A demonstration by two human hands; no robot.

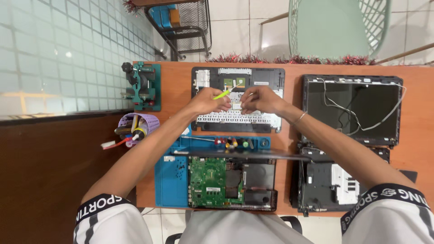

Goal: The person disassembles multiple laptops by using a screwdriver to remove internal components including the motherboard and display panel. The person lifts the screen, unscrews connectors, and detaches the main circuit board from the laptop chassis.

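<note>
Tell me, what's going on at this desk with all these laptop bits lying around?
A person is bent over an orange desk covered with opened laptop parts. The left hand holds a thin yellow-green tool, and the right hand pinches something too small to make out, both over an upturned keyboard panel. Nearer the person, a laptop base with a green circuit board lies partly on a blue work mat. A lid panel with loose cables lies to the right.

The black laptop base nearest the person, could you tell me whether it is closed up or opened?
Opened: the black laptop base shows its green circuit board uncovered.
</note>
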